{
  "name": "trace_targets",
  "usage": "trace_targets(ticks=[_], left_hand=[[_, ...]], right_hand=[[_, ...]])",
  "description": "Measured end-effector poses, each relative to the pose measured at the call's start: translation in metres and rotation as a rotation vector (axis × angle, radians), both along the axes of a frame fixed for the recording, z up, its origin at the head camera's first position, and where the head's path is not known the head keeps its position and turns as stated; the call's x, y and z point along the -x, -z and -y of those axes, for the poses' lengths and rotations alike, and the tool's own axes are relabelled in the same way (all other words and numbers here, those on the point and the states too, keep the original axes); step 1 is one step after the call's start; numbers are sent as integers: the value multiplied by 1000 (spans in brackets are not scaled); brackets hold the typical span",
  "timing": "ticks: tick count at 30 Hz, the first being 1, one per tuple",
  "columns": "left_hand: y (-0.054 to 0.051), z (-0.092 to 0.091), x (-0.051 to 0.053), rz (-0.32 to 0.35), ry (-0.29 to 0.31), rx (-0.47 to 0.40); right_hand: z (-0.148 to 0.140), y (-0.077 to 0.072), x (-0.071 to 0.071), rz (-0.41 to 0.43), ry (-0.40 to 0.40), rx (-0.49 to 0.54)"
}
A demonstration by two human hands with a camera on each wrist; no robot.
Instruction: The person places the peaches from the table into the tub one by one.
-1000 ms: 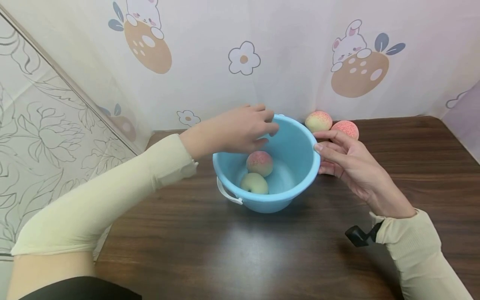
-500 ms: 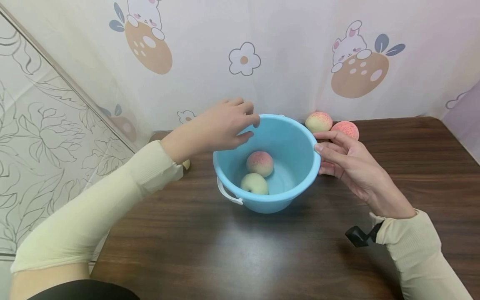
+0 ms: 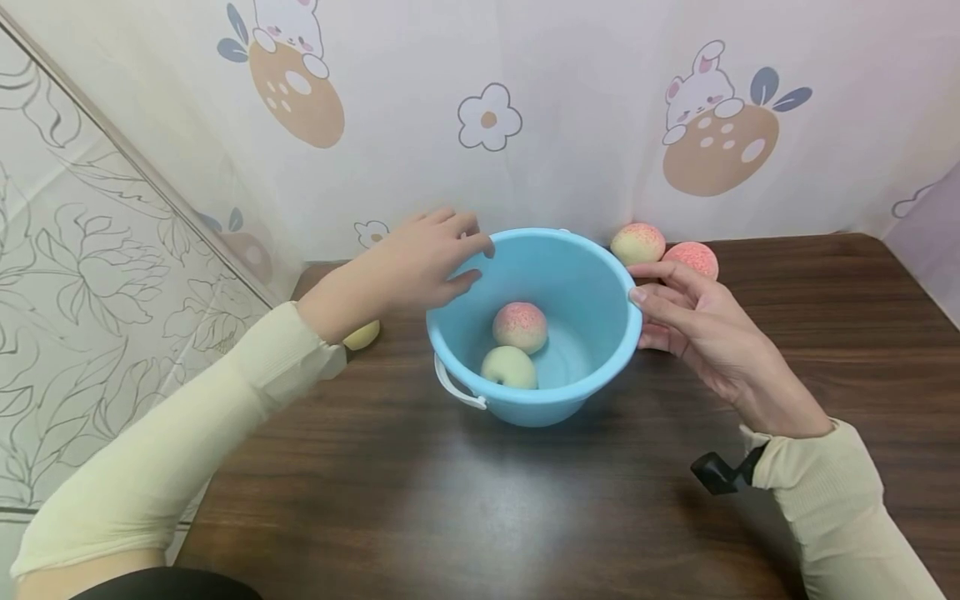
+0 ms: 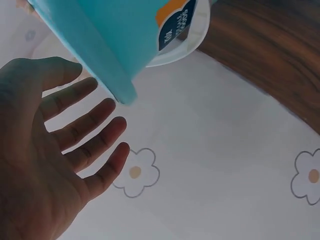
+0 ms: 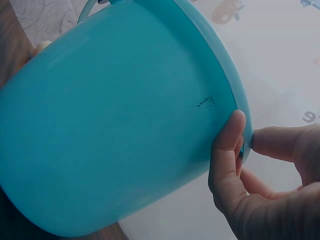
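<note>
A light-blue bucket [image 3: 536, 408] with a white handle [image 3: 453, 387] stands on the dark wooden table. In it lie a pink-and-cream peach [image 3: 520, 327] and a pale yellow-green round fruit [image 3: 509, 367]. My right hand [image 3: 697, 329] pinches the rim on the right; in the right wrist view the thumb of that hand [image 5: 265, 175] is on one side and the fingers on the other. Over the left rim hovers my left hand [image 3: 423, 262], with nothing in it. The left wrist view shows that hand [image 4: 70, 135] with its fingers spread beside the rim.
Behind the bucket on the right sit a yellow-and-pink peach [image 3: 637, 244] and a pink peach [image 3: 692, 259], partly covered by my right hand. A yellow fruit [image 3: 363, 335] shows from behind my left wrist. A patterned curtain [image 3: 570, 125] hangs along the table's back edge.
My left hand has moved left from above the bucket's inside to its left rim, uncovering the yellow fruit on the left. The right hand and the bucket have stayed put.
</note>
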State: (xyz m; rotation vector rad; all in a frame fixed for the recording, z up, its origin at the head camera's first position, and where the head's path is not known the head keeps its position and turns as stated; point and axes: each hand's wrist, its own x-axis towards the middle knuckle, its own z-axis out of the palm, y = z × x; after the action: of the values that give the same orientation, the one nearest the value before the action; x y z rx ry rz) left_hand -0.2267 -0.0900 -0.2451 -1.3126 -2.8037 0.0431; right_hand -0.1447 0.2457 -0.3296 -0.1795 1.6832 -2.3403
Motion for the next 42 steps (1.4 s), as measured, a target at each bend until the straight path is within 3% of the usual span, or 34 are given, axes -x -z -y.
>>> trace_targets(ticks=[16,28,34,42], left_hand=[[15,23,1,-24,-48,-79],[20,45,2,-73,-21,-217],[28,56,0,-84,-55,-189],[41,68,0,-49,-136,-140]], right_hand=[[0,0,0,6,0,8],[0,0,-1,2,-1,14],[0,0,-1,1,1,9],[0,0,0,-1,-1,3]])
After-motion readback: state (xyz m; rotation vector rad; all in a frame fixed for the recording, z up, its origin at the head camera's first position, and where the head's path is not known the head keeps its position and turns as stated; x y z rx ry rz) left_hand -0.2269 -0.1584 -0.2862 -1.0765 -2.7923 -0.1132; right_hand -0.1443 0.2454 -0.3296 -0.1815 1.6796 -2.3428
